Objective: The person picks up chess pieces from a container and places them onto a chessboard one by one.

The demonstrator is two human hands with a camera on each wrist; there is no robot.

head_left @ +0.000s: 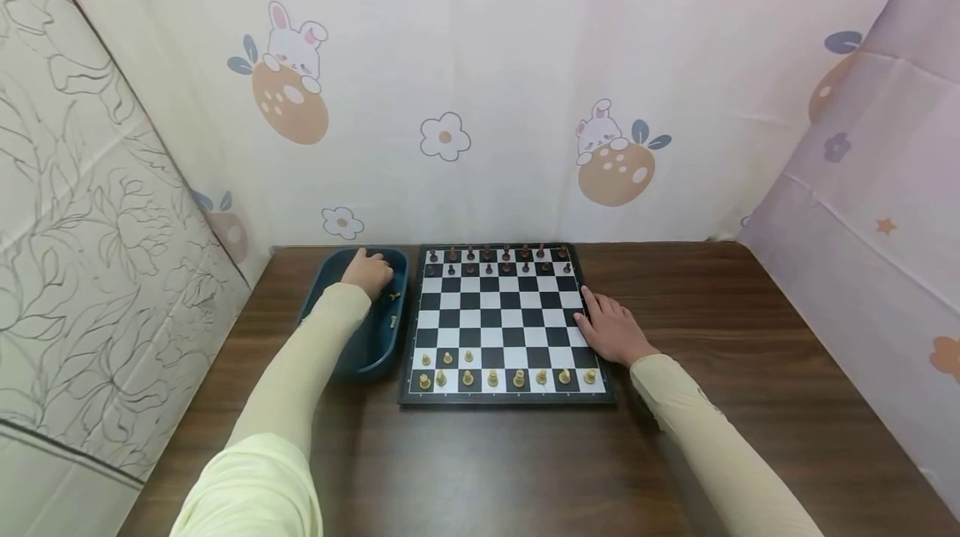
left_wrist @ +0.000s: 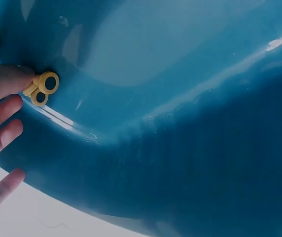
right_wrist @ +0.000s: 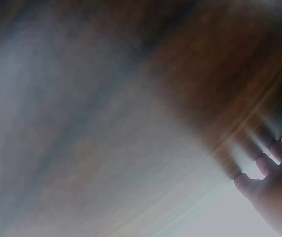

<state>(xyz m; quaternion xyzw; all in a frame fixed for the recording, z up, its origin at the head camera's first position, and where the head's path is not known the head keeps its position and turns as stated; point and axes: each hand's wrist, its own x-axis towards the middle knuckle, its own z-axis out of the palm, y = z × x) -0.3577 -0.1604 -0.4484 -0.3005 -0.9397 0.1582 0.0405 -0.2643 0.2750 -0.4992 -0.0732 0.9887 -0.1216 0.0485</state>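
My left hand (head_left: pixel 367 273) reaches into the dark blue tray (head_left: pixel 365 372) left of the chessboard. In the left wrist view its foremost fingertip meets two small yellow chess pieces (left_wrist: pixel 49 82) lying together, round bases toward the camera. The other fingers (left_wrist: pixel 7 134) are spread; whether it pinches a piece is hidden. My right hand (head_left: pixel 613 328) rests at the right edge of the chessboard (head_left: pixel 507 399), fingers extended, holding nothing. Yellow pieces (head_left: pixel 492 378) fill the near row, with three pawns (head_left: pixel 447 358) before them at the left. Dark red pieces (head_left: pixel 487 253) occupy the two far rows.
More yellow pieces (head_left: pixel 393 322) lie loose in the tray's right side. Board and tray stand at the back of a brown wooden table (head_left: pixel 480 470), close to a patterned cloth wall (head_left: pixel 480 195). The right wrist view is mostly blurred.
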